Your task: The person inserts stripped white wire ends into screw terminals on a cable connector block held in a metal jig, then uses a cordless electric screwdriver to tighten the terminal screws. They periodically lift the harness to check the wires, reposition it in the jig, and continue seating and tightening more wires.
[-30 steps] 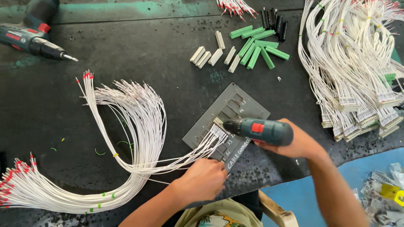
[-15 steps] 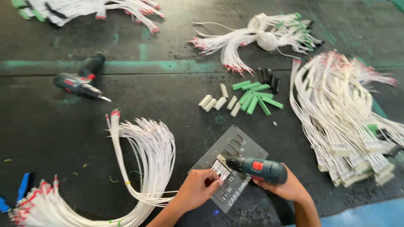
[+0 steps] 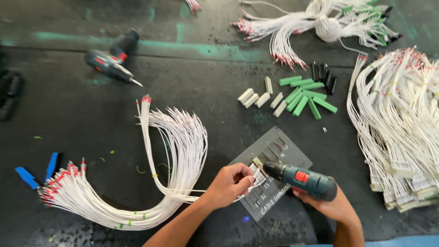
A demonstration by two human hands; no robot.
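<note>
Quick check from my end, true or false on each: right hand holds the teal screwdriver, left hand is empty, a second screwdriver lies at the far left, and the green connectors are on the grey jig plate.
1. The right hand holds the teal electric screwdriver. True.
2. The left hand is empty. False: it pinches white wires at the grey jig plate.
3. A second screwdriver lies at the far left. True.
4. The green connectors sit on the plate. False: they lie on the table beyond it.
</note>
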